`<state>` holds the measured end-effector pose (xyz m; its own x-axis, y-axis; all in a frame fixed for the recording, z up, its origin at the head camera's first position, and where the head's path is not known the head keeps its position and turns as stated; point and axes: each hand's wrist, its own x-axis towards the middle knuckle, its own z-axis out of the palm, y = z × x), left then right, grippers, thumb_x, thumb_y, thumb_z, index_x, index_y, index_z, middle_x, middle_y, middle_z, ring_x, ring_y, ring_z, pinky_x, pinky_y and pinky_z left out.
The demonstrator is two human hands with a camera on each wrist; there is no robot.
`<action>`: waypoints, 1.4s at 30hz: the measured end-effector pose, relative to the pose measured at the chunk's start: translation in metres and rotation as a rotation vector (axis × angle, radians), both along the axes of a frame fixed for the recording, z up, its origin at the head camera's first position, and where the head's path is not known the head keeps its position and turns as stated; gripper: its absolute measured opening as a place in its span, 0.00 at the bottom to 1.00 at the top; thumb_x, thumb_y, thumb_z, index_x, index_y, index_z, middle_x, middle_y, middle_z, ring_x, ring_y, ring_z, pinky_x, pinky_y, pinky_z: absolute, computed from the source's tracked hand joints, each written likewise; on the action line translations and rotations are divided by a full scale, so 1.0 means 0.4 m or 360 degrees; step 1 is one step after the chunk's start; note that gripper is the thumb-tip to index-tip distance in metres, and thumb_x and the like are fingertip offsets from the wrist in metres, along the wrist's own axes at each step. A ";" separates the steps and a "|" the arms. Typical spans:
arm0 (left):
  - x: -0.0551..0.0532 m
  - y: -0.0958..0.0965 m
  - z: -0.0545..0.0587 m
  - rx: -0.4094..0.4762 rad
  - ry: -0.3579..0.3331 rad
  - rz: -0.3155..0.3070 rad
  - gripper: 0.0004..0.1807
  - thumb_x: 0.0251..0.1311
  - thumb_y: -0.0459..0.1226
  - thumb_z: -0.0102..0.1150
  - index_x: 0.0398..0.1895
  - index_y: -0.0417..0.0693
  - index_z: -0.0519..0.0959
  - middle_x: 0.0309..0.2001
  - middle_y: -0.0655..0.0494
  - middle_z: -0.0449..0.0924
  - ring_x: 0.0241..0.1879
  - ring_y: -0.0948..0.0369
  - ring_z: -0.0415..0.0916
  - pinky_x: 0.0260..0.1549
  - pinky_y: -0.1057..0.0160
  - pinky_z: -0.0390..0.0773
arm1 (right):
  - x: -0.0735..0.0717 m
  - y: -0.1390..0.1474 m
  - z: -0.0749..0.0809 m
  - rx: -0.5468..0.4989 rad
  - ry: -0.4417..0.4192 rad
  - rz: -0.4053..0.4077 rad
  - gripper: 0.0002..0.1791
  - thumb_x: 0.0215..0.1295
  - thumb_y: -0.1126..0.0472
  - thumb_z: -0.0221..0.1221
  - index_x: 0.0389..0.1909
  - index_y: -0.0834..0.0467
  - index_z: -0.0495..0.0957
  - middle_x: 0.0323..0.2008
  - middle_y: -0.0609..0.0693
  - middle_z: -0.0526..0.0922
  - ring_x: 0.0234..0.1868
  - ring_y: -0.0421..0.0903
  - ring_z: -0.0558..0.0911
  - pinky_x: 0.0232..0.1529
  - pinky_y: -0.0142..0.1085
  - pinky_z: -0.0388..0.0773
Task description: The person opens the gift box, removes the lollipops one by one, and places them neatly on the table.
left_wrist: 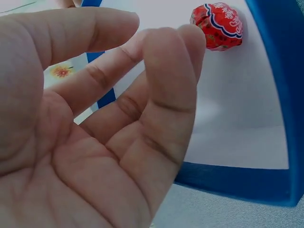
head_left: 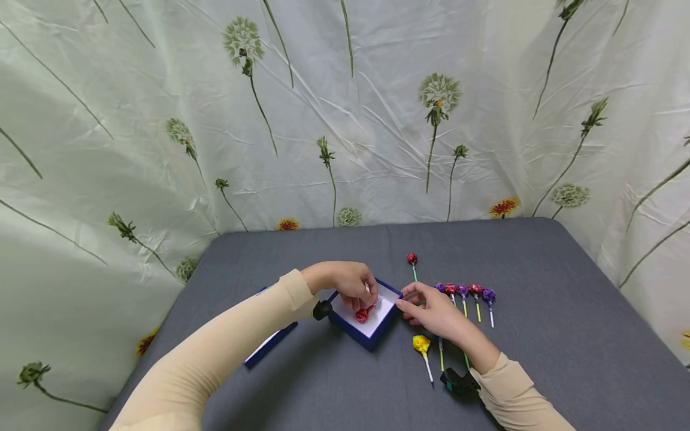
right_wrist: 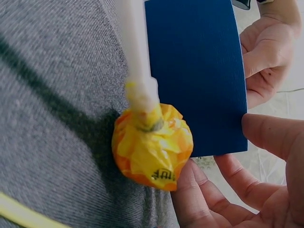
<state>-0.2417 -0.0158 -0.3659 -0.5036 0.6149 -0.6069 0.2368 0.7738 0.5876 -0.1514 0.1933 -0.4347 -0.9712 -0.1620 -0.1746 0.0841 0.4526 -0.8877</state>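
My left hand (head_left: 353, 284) reaches down into a blue box (head_left: 372, 341) with a white inside, fingers curled beside a red-wrapped lollipop (head_left: 362, 315). In the left wrist view, the lollipop's round head (left_wrist: 217, 27) shows just past the fingertips, close over the white floor; the stick is mostly hidden behind the fingers. My right hand (head_left: 433, 311) grips the box's right corner, and the right wrist view shows thumb and fingers around the corner of the blue wall (right_wrist: 197, 76). A yellow lollipop (head_left: 421, 343) lies on the table near that hand.
Several red and purple lollipops, one a purple lollipop (head_left: 488, 295), lie in a row right of my right hand, partly covered by it. Another red lollipop (head_left: 412, 258) lies behind the hand. The blue lid (head_left: 272, 345) lies left of the box, under my left forearm.
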 end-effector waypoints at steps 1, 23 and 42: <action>0.001 0.001 0.001 -0.0010 0.0011 -0.0011 0.09 0.67 0.32 0.58 0.45 0.38 0.83 0.33 0.49 0.84 0.30 0.59 0.80 0.29 0.64 0.81 | 0.000 0.000 0.000 -0.0001 -0.0004 -0.0004 0.15 0.72 0.56 0.60 0.52 0.60 0.75 0.44 0.57 0.85 0.38 0.46 0.86 0.40 0.41 0.87; 0.009 0.022 -0.021 -0.0075 -0.0036 0.0045 0.15 0.69 0.32 0.55 0.56 0.41 0.79 0.36 0.47 0.87 0.29 0.60 0.81 0.31 0.65 0.83 | -0.001 0.001 -0.005 -0.0019 0.0006 0.0002 0.14 0.72 0.56 0.61 0.51 0.60 0.75 0.44 0.57 0.85 0.38 0.46 0.86 0.39 0.41 0.87; 0.012 0.024 -0.025 -0.0091 0.0207 0.0209 0.08 0.66 0.33 0.60 0.41 0.37 0.84 0.27 0.51 0.84 0.26 0.61 0.79 0.36 0.61 0.85 | -0.003 0.000 -0.010 0.0019 0.0020 -0.0009 0.14 0.71 0.55 0.61 0.51 0.59 0.76 0.42 0.55 0.86 0.38 0.45 0.85 0.39 0.41 0.87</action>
